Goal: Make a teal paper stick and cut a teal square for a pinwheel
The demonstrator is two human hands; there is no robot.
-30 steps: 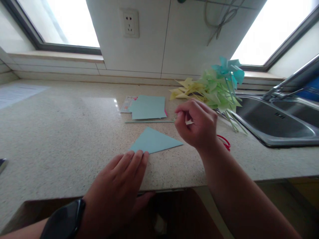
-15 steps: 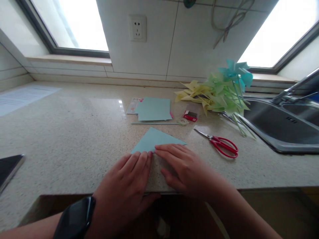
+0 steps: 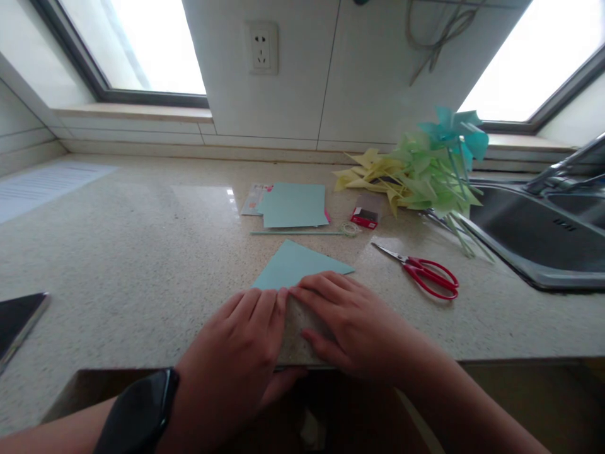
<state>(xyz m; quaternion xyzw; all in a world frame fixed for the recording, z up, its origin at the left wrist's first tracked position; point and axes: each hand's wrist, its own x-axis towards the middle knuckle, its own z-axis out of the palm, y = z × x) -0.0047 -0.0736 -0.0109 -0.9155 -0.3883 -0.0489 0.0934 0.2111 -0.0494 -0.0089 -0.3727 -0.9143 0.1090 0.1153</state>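
A light-blue sheet of paper (image 3: 293,260), folded into a triangle, lies on the counter with its point away from me. My left hand (image 3: 241,347) rests its outstretched fingertips on the near folded edge, thumb lower down by the counter's front edge. From the other side, my right hand (image 3: 347,318) presses its extended fingers on the same edge, with the thumb apart. The fingertips of both hands almost meet at the middle of the fold, and they cover part of that edge. Neither hand grips anything. To the right lie red-handled scissors (image 3: 420,271).
Behind the folded paper are a stack of light-blue squares (image 3: 295,205), a thin stick (image 3: 295,233), a tape roll (image 3: 350,229) and a small red box (image 3: 365,216). Paper pinwheels (image 3: 420,173) lie near the sink (image 3: 510,239). A dark flat object (image 3: 21,321) sits at left.
Both hands stay on the fold; the right fingertips have slid slightly left, closer to the left hand. The view has shifted a little.
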